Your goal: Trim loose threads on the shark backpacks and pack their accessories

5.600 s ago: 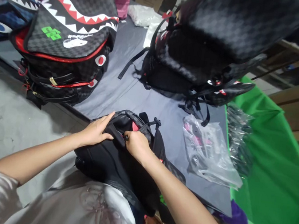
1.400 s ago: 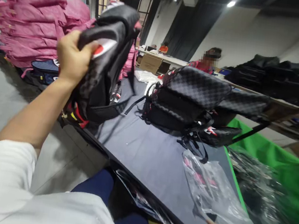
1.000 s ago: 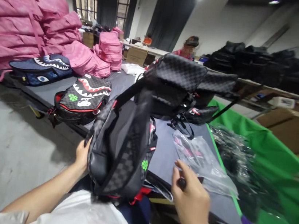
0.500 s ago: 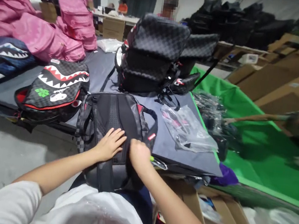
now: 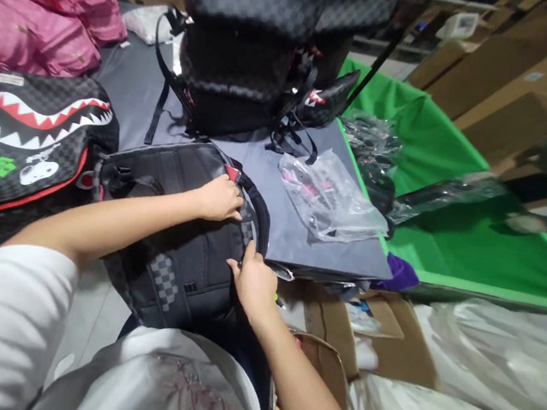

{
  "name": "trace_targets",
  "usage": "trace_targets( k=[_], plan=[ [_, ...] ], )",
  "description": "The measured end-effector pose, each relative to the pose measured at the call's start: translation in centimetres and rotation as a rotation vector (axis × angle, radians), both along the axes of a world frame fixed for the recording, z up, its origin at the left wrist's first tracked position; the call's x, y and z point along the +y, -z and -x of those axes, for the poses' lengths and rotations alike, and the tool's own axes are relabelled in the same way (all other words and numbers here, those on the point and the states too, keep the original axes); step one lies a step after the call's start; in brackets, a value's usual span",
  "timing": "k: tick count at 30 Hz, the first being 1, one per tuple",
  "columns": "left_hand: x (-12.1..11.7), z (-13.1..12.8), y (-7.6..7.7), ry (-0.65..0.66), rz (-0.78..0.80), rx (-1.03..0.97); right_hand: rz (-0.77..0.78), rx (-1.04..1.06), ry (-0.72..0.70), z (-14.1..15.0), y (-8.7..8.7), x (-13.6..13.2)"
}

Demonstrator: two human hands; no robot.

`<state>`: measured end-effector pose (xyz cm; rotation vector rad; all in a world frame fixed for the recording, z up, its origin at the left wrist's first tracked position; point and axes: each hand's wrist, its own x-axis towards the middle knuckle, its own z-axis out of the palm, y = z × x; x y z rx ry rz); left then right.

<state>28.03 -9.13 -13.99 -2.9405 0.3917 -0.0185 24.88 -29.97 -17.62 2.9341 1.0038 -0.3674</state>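
Note:
A black backpack [image 5: 184,233] with checkered patches lies at the near table edge, its back panel up, partly overhanging toward my lap. My left hand [image 5: 222,198] reaches across it, fingers curled on the side edge beside a red tag. Lower on that same side, my right hand [image 5: 253,284] is closed at the edge with its thumb up; its fingertips are partly hidden. A black shoulder strap [image 5: 258,206] curves out past both hands. To the left sits another checkered backpack [image 5: 41,134] with a shark-mouth print and a white cartoon figure.
Stacked dark checkered bags [image 5: 240,73] stand at the back of the grey table [image 5: 337,257]. A clear plastic bag [image 5: 330,195] lies at right. Beyond is a green bin [image 5: 473,251] with wrapped items, where another person's hand [image 5: 523,223] shows. Pink bags [image 5: 40,20] pile up left; cartons [image 5: 387,334] sit below.
My left hand has moved from the back panel to the backpack's right side edge. The backpack has turned and tilted. My view has dipped, and the other person has lifted a wrapped item.

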Motion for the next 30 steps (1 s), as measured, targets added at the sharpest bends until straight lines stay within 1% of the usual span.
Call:
trace_targets(
  k=[2,3,5,6,8,9,10,11,12,14,15,16,17,19,21,24,26,28,30],
  plan=[
    [0.9,-0.4,-0.2,0.056,0.002,0.049,0.010,0.036,0.019,-0.4,-0.1,-0.2],
    [1.7,-0.3,-0.4,0.085,0.000,0.054,0.019,0.059,0.032,-0.6,0.0,-0.3],
    [4.2,0.3,-1.2,0.112,-0.027,-0.001,0.033,0.109,0.055,-1.2,0.4,-0.5],
    [5.7,0.8,-1.8,0.106,-0.050,-0.052,0.036,0.133,0.065,-1.5,0.7,-0.7],
    [8.3,1.9,-3.2,0.054,-0.092,-0.170,0.014,0.188,0.068,-2.1,1.1,-1.3],
    [9.1,2.5,-3.8,0.023,-0.104,-0.219,-0.018,0.225,0.070,-2.4,1.2,-1.8],
    [9.4,3.1,-4.2,0.002,-0.107,-0.250,-0.077,0.283,0.076,-2.8,1.2,-2.3],
    [9.1,3.6,-4.3,0.002,-0.099,-0.255,-0.172,0.374,0.093,-3.1,0.9,-2.8],
    [8.4,4.2,-4.3,0.016,-0.085,-0.241,-0.302,0.502,0.118,-3.5,0.5,-3.3],
    [6.1,5.0,-3.7,0.050,-0.045,-0.195,-0.639,0.790,0.164,-4.1,-0.8,-4.0],
    [4.8,5.3,-3.2,0.052,-0.026,-0.179,-0.805,0.893,0.169,-4.4,-1.7,-4.2],
    [3.6,5.4,-2.7,0.039,-0.008,-0.174,-0.931,0.949,0.159,-4.8,-2.5,-4.2],
    [2.6,5.5,-2.3,0.016,0.006,-0.177,-1.005,0.965,0.143,-5.1,-3.3,-4.1],
    [1.5,5.6,-1.5,-0.031,0.030,-0.185,-1.051,0.958,0.124,-5.8,-4.4,-3.4],
    [1.2,5.8,-1.0,-0.060,0.075,-0.191,-1.089,1.014,0.150,-6.2,-5.0,-2.4],
    [1.5,6.4,-0.4,-0.095,0.211,-0.219,-1.234,1.129,0.195,-6.5,-5.1,-0.8],
    [1.4,7.0,-0.1,-0.080,0.315,-0.232,-1.295,1.141,0.215,-6.4,-4.6,0.0],
    [1.2,7.4,0.1,-0.037,0.376,-0.233,-1.349,1.052,0.241,-6.0,-4.0,0.7],
    [0.9,7.6,0.5,-0.018,0.376,-0.249,-1.374,0.839,0.270,-5.6,-3.2,1.4]
  ],
)
